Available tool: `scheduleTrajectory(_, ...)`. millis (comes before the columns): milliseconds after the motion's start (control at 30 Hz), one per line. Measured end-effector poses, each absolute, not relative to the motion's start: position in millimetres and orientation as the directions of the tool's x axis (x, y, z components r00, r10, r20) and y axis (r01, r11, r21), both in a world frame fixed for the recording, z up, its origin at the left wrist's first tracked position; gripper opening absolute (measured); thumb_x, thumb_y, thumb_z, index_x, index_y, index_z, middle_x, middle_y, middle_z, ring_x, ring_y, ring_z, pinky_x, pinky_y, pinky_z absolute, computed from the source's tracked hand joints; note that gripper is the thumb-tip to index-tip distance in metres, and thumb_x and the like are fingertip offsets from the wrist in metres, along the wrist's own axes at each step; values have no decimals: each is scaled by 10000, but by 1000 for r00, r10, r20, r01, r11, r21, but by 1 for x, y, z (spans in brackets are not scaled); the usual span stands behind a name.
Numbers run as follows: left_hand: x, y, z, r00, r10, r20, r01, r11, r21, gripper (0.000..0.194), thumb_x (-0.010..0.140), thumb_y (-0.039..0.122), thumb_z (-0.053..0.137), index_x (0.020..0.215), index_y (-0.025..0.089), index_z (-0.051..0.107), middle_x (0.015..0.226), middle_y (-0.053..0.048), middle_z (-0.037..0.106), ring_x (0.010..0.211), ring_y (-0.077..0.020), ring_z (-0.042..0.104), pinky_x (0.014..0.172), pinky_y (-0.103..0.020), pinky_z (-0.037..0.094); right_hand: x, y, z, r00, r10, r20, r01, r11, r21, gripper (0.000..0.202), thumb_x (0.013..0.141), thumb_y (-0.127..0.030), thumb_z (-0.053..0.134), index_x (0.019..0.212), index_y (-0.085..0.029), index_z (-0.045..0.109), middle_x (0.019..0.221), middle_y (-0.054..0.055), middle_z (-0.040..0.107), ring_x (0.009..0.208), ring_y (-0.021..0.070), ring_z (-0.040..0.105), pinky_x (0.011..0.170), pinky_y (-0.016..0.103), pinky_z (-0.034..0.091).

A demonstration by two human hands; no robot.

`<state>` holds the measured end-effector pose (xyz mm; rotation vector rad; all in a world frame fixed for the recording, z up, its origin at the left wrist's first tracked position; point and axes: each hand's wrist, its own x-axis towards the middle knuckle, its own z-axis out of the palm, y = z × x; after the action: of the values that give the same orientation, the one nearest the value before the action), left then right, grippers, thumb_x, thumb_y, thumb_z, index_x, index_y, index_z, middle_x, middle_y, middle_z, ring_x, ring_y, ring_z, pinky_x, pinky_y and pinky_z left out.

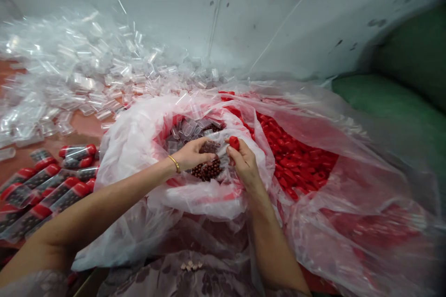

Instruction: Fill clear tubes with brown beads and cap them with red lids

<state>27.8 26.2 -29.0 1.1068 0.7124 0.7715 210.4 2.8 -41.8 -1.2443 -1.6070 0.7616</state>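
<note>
My left hand (193,153), with a gold bangle at the wrist, has thumb and fingers around a clear plastic tube (211,147) that appears to have dark beads inside. My right hand (243,160) pinches a red cap (234,142) just to the right of the tube, apart from it. Both hands are over an open white plastic bag (127,148) with its rim rolled down. Inside it lie brown beads (206,171) and loose clear tubes (188,127) behind them. The fingers partly hide the held tube.
Many clear tubes (87,81) are heaped at the back left. Filled tubes with red ends (66,190) lie on the reddish table (85,124) at left. To the right, a clear bag (348,213) holds red caps (296,158). A wall (174,4) with sockets stands behind.
</note>
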Motion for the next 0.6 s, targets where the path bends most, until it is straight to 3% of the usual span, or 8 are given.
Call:
scheduleTrajectory(100, 26, 24, -30, 641, 760, -111, -133, 252, 959, 384, 614, 252, 768, 872, 122, 515, 727, 25, 591, 609, -68, 551, 596, -210, 461, 207, -3, -35, -49, 947, 317, 348, 314, -883, 241, 786, -298, 564, 1005, -198, 558, 658, -48, 486, 526, 88, 420, 502, 221, 356)
scheduleTrajectory(233, 22, 21, -31, 747, 647, -156, -45, 283, 958, 319, 667, 255, 708, 868, 131, 493, 720, 27, 574, 575, -75, 549, 578, -227, 455, 203, -5, -28, -187, 933, 308, 349, 357, -866, 180, 729, -260, 626, 886, -197, 566, 702, -32, 528, 593, 96, 467, 562, 226, 396)
scheduleTrajectory(467, 25, 22, -30, 682, 730, -45, 54, 11, 998, 243, 679, 104, 593, 918, 120, 549, 748, 23, 563, 695, -89, 520, 649, -217, 415, 204, -4, -30, -230, 924, 306, 324, 369, -871, 169, 702, -250, 662, 684, -195, 503, 591, -59, 431, 520, 73, 379, 500, 209, 342)
scheduleTrajectory(600, 27, 23, -31, 637, 771, -24, 27, 9, 1000, 258, 668, 104, 604, 921, 120, 558, 758, 24, 561, 716, -87, 513, 682, -219, 413, 206, -7, -32, -184, 937, 298, 277, 341, -898, 129, 743, -268, 639, 825, -208, 558, 561, -81, 383, 459, 63, 316, 442, 204, 276)
